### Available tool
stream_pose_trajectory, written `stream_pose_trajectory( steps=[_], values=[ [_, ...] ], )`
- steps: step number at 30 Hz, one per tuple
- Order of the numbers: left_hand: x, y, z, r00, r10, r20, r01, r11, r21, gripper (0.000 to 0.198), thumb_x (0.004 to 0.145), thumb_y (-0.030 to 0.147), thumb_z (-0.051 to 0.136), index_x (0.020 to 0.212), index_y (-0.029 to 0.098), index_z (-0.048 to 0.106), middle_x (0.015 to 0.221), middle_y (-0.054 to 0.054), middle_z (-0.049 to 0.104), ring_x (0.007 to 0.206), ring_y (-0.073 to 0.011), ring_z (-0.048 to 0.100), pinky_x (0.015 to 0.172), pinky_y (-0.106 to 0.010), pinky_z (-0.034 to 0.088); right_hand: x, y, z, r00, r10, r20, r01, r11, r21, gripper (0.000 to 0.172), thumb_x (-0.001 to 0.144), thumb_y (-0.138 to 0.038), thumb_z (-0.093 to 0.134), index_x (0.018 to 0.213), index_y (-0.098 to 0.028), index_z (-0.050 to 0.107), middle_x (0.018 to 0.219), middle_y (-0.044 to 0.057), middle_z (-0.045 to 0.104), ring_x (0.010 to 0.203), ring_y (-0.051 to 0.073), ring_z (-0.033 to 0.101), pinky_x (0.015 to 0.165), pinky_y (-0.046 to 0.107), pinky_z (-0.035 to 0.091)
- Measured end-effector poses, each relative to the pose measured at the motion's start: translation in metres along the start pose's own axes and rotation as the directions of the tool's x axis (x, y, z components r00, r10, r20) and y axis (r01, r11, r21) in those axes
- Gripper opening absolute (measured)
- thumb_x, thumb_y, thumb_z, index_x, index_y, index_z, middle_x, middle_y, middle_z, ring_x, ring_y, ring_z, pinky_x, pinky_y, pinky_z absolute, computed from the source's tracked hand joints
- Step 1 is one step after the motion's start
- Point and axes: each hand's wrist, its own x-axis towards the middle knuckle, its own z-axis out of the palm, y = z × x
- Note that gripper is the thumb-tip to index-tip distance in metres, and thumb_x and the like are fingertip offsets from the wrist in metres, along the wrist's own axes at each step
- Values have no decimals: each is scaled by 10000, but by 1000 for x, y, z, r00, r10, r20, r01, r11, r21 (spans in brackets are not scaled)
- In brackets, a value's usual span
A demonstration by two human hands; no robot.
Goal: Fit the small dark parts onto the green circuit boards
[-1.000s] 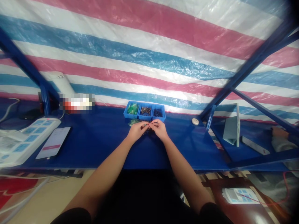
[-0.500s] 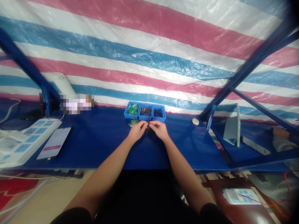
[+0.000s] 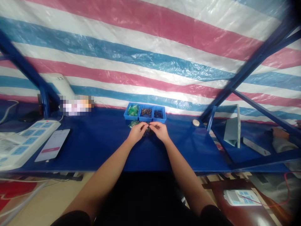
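My left hand (image 3: 136,132) and my right hand (image 3: 160,130) meet fingertip to fingertip over the blue table (image 3: 101,144), just in front of three small blue bins (image 3: 145,113). Both pinch something small between them, too tiny to name. A little heap of dark small parts (image 3: 148,131) lies under the fingers, and a few green pieces (image 3: 132,124) lie beside the left hand. The left bin holds green pieces, the middle bin holds dark metal bits, the right bin holds darker bits.
A phone (image 3: 52,145) and a white power strip (image 3: 23,142) lie at the table's left. A small round white object (image 3: 196,122) sits right of the bins. A tablet on a stand (image 3: 232,127) is on the neighbouring table. A striped tarp hangs behind.
The hands stay together at the same spot; only the fingers shift slightly. The view has drifted a little.
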Motion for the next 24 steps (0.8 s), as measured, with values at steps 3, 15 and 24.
stream_pose_trajectory(
  steps=[3,15,24],
  values=[
    [0,0,1,1000,-15,-7,15,999,-31,282,915,430,476,1035,232,637,768,16,681,629,-129,619,629,-238,465,0,0,0,1000,12,-20,-11,1000,21,300,708,-408,734,924,-201,729,838,48,728,701,184,665,688,321,551],
    [-1,1,0,1000,5,-6,-5,1000,-17,288,928,429,447,929,214,637,746,9,671,631,-133,605,626,-242,442,-1,-4,0,1000,3,-16,-3,1000,15,318,707,-410,733,940,-194,724,809,46,724,694,179,660,681,318,545],
    [0,-1,3,1000,-12,-20,11,999,-36,268,905,432,491,1010,226,627,705,22,662,605,-134,612,613,-239,452,0,-1,-1,1000,6,-28,-6,1000,1,290,707,-407,731,905,-196,726,843,52,727,703,180,658,682,316,545]
  ],
)
